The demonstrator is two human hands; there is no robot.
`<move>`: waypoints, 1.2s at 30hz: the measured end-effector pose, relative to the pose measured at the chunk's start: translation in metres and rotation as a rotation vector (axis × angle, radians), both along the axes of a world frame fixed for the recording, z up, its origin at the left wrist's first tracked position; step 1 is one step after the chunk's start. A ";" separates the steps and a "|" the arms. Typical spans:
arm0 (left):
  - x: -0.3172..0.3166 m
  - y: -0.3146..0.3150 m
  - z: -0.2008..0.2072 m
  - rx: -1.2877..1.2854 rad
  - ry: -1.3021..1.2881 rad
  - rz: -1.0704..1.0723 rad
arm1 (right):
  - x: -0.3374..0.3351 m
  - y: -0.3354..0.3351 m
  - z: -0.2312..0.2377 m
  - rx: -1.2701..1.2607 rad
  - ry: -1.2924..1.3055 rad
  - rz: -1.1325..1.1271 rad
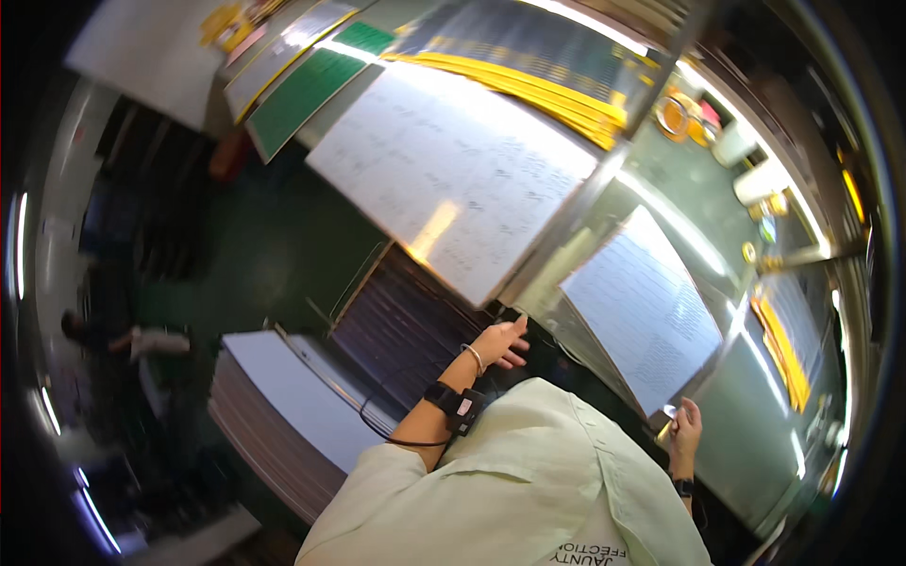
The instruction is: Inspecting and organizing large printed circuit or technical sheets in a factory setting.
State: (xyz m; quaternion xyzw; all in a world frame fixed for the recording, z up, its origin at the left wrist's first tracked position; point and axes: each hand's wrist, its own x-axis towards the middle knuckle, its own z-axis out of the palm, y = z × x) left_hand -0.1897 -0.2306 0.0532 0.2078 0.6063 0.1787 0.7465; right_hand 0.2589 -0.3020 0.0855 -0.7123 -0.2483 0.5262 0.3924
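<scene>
The pale printed panel point(642, 316) lies on the green desk point(746, 462), to the right of the left hand point(503, 344) and just beyond the right hand point(686, 429), which is at its near end. The right hand's fingers are bent beside the panel's near edge; whether they are clamped on it or only touching, I cannot tell. The left hand is empty, its thumb and fingers apart, near the left end of the desk's near side and well apart from the panel.

The panel's long axis runs slantwise, from far left to near right, with one short end toward the right hand and the other pointing away to the far left. Its printed face is up. Farther to the left lies a large white board point(453, 170), with a stack of yellow-edged frames point(528, 75) beyond it. A stack of pale boards point(293, 391) stands left of the left hand.
</scene>
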 end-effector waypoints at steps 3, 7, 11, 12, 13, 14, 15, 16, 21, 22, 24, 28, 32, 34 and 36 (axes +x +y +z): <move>0.024 0.017 -0.005 0.190 0.091 0.050 | -0.029 -0.029 -0.002 0.007 0.021 -0.054; 0.024 0.034 -0.025 0.549 0.179 -0.023 | -0.064 -0.047 -0.012 0.019 0.029 -0.115; 0.031 0.084 0.011 0.712 0.470 -0.263 | -0.074 -0.039 -0.023 0.119 0.024 -0.356; 0.036 0.095 0.010 0.753 0.466 -0.291 | -0.076 -0.034 -0.025 0.153 0.020 -0.406; 0.048 0.106 0.023 0.676 0.384 -0.318 | -0.075 -0.031 -0.026 0.135 -0.041 -0.433; 0.059 0.113 0.034 0.596 0.308 -0.342 | -0.074 -0.031 -0.028 0.113 -0.100 -0.456; 0.059 0.114 0.030 0.592 0.303 -0.369 | -0.074 -0.032 -0.033 0.049 -0.241 -0.441; 0.059 0.117 0.022 0.615 0.281 -0.393 | -0.072 -0.036 -0.042 0.108 -0.449 -0.377; 0.045 0.119 -0.009 0.647 0.337 -0.386 | -0.080 -0.044 -0.057 0.057 -0.716 -0.386; 0.044 0.118 -0.012 0.643 0.336 -0.399 | -0.081 -0.044 -0.057 0.047 -0.714 -0.395; 0.042 0.116 -0.017 0.722 0.334 -0.355 | -0.081 -0.043 -0.056 0.043 -0.720 -0.380; 0.042 0.115 -0.024 0.767 0.318 -0.336 | -0.084 -0.042 -0.056 0.036 -0.774 -0.381; 0.043 0.116 -0.017 0.774 0.327 -0.327 | -0.088 -0.036 -0.045 0.000 -0.790 -0.358; 0.040 0.116 -0.015 0.753 0.335 -0.297 | -0.095 -0.031 -0.045 -0.037 -0.927 -0.287; 0.042 0.114 -0.014 0.914 0.482 -0.401 | -0.094 -0.033 -0.043 -0.074 -0.978 -0.212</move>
